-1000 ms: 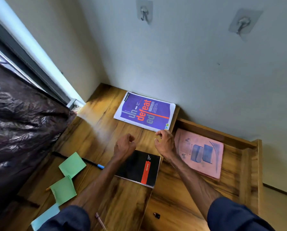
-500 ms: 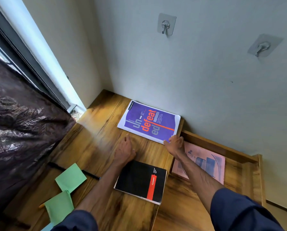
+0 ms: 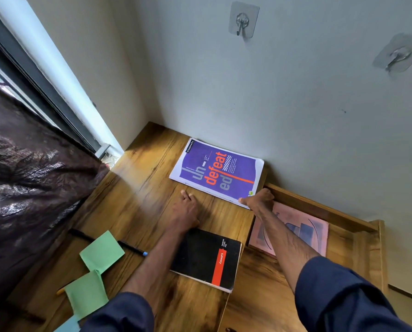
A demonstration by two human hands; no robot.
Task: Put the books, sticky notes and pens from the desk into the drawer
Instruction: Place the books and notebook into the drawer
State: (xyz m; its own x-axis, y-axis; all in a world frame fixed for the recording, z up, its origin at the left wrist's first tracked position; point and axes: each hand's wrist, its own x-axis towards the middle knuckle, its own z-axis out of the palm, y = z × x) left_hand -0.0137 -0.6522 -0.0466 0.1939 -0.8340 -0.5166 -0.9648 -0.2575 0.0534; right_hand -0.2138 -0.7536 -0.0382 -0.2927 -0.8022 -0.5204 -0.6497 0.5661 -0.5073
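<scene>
The purple book (image 3: pixel 218 172) lies at the far right corner of the worktop (image 3: pixel 138 200), against the wall. The right hand (image 3: pixel 260 202) pinches its near right corner, thumb on the cover. The left hand (image 3: pixel 185 209) rests flat on the worktop, fingers straight, between that book and the black notebook (image 3: pixel 207 257). A pink book (image 3: pixel 303 231) lies in the open drawer (image 3: pixel 319 212).
</scene>
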